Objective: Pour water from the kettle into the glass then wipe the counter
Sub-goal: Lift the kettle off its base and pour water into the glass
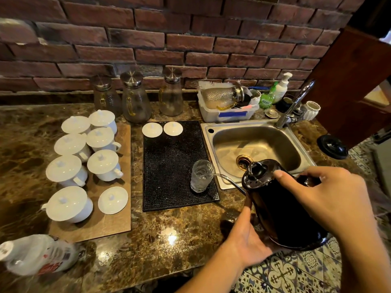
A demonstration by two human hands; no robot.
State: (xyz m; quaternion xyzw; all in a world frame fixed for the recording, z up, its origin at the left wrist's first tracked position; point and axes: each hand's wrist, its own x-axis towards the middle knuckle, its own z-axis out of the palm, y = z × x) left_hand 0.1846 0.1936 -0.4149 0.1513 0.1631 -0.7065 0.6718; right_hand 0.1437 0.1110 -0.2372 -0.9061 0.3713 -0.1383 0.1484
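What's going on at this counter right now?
A person is pouring water from a black kettle into a glass that stands on the black mat beside the sink. The right hand grips the kettle's handle, thumb by the lid. The left hand supports the kettle from below. The thin spout reaches over the glass rim, and the glass looks partly filled. Wiping the counter has not begun.

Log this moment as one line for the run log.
step: pouring | right hand: grips kettle | left hand: flat against kettle body | spout: at glass rim | glass: on black mat | wiping: not started
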